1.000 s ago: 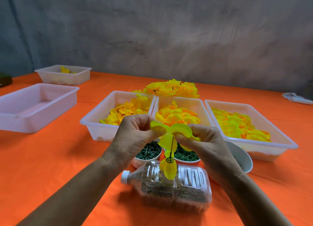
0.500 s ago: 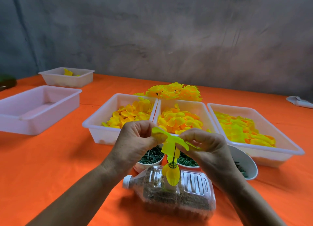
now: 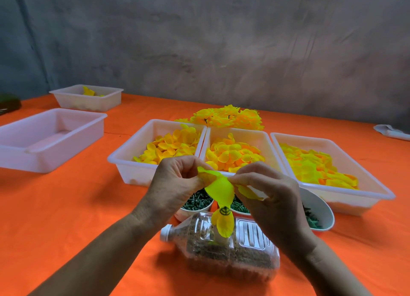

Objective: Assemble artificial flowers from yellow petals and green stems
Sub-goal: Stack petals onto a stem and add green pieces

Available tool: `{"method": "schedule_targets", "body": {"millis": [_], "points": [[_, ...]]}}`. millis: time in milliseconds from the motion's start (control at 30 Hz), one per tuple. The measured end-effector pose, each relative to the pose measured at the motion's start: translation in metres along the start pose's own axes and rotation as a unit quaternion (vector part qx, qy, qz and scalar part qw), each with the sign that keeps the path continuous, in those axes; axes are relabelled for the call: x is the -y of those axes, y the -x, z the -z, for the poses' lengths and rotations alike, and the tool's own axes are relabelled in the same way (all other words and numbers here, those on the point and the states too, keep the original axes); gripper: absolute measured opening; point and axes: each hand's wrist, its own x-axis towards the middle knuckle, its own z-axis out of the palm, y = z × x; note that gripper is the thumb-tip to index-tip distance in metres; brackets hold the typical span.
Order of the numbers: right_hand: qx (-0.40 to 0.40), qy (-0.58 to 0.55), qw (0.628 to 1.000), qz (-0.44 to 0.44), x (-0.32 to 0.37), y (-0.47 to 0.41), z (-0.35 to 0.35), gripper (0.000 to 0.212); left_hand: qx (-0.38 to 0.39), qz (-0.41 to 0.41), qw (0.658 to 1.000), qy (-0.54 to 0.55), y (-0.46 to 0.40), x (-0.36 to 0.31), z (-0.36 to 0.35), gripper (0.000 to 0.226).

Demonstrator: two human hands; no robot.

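Fingers (image 3: 200, 181) of the left hand (image 3: 177, 189) and the right hand (image 3: 268, 198) are clamped on a yellow petal (image 3: 219, 190) at centre frame, above a bottle (image 3: 233, 249) lying on the orange surface (image 3: 66, 207). A second petal (image 3: 224, 225) sits lower on the thin stem (image 3: 224, 211). Pulling unevenly may tear the petal or bend the stem; a slack pinch would drop it.

The light was bright and soft. Dark shadows lay on the orange tabletop (image 3: 66, 207) under the arms. The picture looked a bit blurry, and its edges perhaps bent.
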Motion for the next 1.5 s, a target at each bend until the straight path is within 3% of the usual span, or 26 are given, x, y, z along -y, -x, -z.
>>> {"method": "schedule_targets", "body": {"millis": [200,500,633,733,833,1000,1133,1233,1300,1400,1500], "points": [[-0.019,0.121,0.991,0.061,0.0,0.009,-0.002,0.013,-0.004,0.03,1.0,0.004,0.001,0.002,-0.003,0.013],[-0.041,0.18,0.977,0.109,0.002,0.015,-0.006,0.026,0.0,0.062,0.998,0.022,0.005,0.003,0.0,0.031],[-0.043,0.186,0.975,0.11,0.002,0.016,-0.007,0.027,-0.001,0.155,0.987,0.032,0.008,0.005,0.007,0.019],[-0.04,0.191,0.975,0.108,0.002,0.018,-0.008,0.024,-0.024,0.247,0.964,0.098,0.011,0.002,0.01,0.01],[-0.035,0.192,0.975,0.109,0.004,0.018,-0.009,0.023,0.004,0.272,0.955,0.115,0.016,-0.003,0.008,0.027],[-0.021,0.19,0.976,0.104,0.004,0.022,-0.009,0.023,0.023,0.228,0.973,0.037,0.018,-0.004,-0.002,0.064],[-0.005,0.177,0.981,0.078,0.004,0.025,-0.008,0.018,0.042,0.257,0.964,0.047,0.013,-0.003,-0.006,0.04],[0.058,0.108,0.992,0.01,0.001,0.029,-0.002,0.041,0.039,0.282,0.956,0.069,0.008,0.001,-0.008,0.041],[0.115,-0.007,0.99,-0.087,0.0,0.033,0.005,0.058,0.04,0.296,0.951,0.075,0.006,0.002,-0.007,0.044],[0.112,-0.23,0.935,-0.246,-0.002,0.034,0.013,0.058,0.056,0.314,0.945,0.08,0.005,0.002,-0.007,0.047],[0.066,-0.302,0.881,-0.359,-0.007,0.027,0.013,0.046,0.063,0.32,0.942,0.083,0.004,0.001,-0.008,0.047]]}}
